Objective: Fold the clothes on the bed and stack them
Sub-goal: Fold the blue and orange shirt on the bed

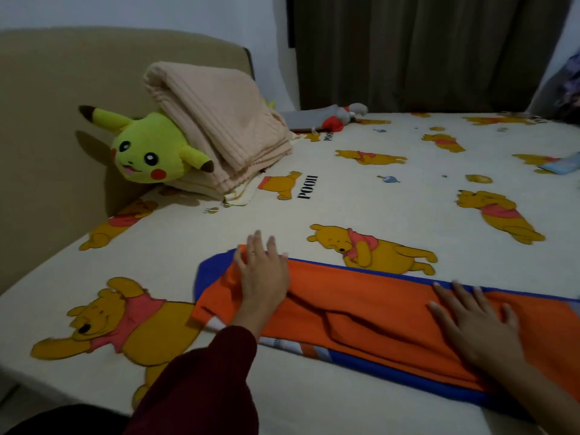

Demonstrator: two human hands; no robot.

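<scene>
Bed [361, 189] with cartoon sheet | orange garment [361, 312] lies near front edge, folded lengthwise | left hand [263, 274], right hand [470, 321] spread flat on it | press creases outward before folding crosswise.

Maroon sleeve [213, 381], ring — left hand [263, 274]

The orange garment [370, 312] runs off the right edge, its far end unseen. Beyond it, the plush toy's [150, 149] body is buried under a folded blanket [219, 120]. A bluish item [561, 166] is cut off.
</scene>
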